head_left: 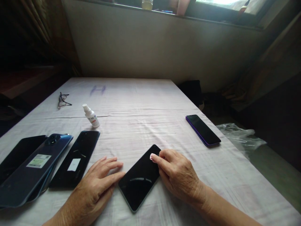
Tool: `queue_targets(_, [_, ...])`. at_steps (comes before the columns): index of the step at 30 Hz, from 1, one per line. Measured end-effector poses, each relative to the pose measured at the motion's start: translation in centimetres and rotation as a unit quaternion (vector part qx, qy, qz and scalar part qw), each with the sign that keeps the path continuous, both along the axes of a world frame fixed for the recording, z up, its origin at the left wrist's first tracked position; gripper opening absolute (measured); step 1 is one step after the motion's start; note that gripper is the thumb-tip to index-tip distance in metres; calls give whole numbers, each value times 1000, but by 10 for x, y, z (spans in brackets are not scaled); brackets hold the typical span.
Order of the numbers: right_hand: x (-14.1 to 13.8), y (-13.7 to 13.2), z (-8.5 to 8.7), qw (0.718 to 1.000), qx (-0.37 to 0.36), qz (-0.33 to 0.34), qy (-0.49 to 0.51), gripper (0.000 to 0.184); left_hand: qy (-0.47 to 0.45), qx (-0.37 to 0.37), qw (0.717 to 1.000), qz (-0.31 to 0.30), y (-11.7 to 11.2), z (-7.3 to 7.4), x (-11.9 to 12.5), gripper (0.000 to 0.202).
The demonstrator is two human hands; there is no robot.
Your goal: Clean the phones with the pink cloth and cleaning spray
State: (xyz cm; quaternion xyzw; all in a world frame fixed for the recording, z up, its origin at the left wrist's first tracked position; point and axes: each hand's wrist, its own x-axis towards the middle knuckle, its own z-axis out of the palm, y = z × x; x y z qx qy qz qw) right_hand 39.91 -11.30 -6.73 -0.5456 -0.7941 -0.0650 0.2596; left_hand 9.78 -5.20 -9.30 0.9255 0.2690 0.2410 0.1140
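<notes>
The right hand (177, 171), fingers curled together, touches the black phone (139, 185); the left hand (96, 182) (fingers loosely apart) touches it too.

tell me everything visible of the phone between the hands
The phone lies flat on the pale tablecloth, slanted with its far end to the right. Its glassy-looking black screen faces up, unlit, with a curved reflection; the corners are rounded and the rim thin and pale. The thumb of the left hand meets its left edge; the right hand covers part of its right edge.

Dim light overall, glaring top-right window (225, 3), pale reflection on middle phone (141, 174)
</notes>
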Motion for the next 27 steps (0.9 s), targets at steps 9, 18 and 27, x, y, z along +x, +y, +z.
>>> queue_targets(9, [9, 12, -5, 998, 9, -62, -28, 34, 0, 6, 1000, 2, 0, 1, 0, 42])
queue_targets(18, [0, 13, -4, 999, 18, -19, -33, 32, 4, 4, 1000, -6, 1, -2, -1, 44])
queue_targets(27, [7, 22, -7, 997, 15, -66, -45, 31, 8, 7, 1000, -7, 2, -1, -2, 44])
